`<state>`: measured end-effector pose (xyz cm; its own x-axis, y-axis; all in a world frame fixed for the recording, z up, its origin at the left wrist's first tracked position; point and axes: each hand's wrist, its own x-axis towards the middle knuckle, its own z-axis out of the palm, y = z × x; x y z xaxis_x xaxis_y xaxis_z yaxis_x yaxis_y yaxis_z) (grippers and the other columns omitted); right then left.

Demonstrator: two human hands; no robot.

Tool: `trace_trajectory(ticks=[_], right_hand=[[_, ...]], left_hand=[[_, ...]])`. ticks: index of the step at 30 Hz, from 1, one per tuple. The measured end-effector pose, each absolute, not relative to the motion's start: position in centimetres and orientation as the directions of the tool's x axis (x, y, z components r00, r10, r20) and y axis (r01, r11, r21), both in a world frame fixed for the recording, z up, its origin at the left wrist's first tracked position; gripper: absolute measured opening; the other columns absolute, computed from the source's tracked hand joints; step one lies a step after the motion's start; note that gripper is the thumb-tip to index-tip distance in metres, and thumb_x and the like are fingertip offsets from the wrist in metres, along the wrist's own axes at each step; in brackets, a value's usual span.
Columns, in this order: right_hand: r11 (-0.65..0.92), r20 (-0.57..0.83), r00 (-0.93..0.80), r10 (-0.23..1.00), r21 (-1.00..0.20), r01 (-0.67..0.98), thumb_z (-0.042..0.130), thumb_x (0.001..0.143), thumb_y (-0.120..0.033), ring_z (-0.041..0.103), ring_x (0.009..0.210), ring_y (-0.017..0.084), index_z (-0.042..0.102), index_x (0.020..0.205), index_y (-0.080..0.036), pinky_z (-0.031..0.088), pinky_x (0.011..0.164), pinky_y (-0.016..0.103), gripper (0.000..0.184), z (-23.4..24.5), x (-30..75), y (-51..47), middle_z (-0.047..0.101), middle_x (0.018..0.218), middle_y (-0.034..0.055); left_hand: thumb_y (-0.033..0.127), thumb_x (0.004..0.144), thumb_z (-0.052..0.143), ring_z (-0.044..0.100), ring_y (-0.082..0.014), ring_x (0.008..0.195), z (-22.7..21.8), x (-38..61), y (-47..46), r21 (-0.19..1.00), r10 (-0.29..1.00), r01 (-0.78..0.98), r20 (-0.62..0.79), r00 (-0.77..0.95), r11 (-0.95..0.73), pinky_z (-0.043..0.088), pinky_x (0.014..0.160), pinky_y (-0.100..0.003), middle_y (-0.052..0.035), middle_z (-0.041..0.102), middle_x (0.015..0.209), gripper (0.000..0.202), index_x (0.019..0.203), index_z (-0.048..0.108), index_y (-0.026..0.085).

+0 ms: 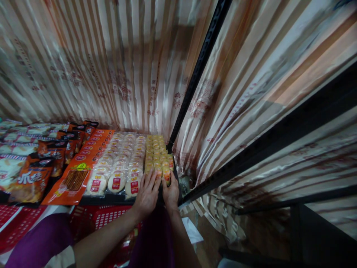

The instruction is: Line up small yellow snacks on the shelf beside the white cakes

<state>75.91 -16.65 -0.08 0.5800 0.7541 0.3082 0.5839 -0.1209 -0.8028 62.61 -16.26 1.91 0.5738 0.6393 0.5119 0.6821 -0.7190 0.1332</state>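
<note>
Rows of small yellow snack packs stand at the right end of the shelf. My left hand lies on the near left packs with its fingers stretched forward and a little apart. Beside it, my right hand has thumb and fingers around the front right yellow pack. Directly left of the yellow packs are rows of round white cakes in clear wrappers with red labels. The undersides of the packs under my left fingers are hidden.
An orange snack bag and several orange-and-black bags lie farther left. Red baskets stand below the shelf's front edge. A black upright post and a thick black beam border the right side, before striped sheeting.
</note>
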Motion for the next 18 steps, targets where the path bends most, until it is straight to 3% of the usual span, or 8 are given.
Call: trace_trajectory(ticks=[5, 18], right_hand=[[-0.157, 0.297, 0.598, 0.745, -0.793, 0.589, 0.045, 0.080, -0.042, 0.056, 0.105, 0.025, 0.055, 0.120, -0.011, 0.042, 0.094, 0.039, 0.052, 0.1, 75.7, -16.8, 0.060, 0.114, 0.0167], [-0.111, 0.294, 0.588, 0.753, -0.825, 0.555, 0.047, 0.078, -0.041, 0.052, 0.111, 0.026, 0.054, 0.120, -0.010, 0.039, 0.098, 0.042, 0.053, 0.3, 75.9, -16.7, 0.058, 0.119, 0.0169]], left_hand=[[0.009, 0.085, 0.033, 0.019, -0.0249, 0.139, 0.1, 63.0, -17.1, 0.041, 0.526, 0.640, 0.612, 0.591, -0.767, 0.019, 0.112, -0.049, -0.0107, 0.041, 0.142, 0.049, 0.134, 0.041, 0.010], [0.013, 0.085, 0.035, 0.029, -0.0236, 0.135, -1.1, 63.3, -16.7, 0.015, 0.541, 0.674, 0.609, 0.580, -0.739, 0.022, 0.111, -0.047, -0.0110, 0.047, 0.137, 0.046, 0.130, 0.047, 0.011]])
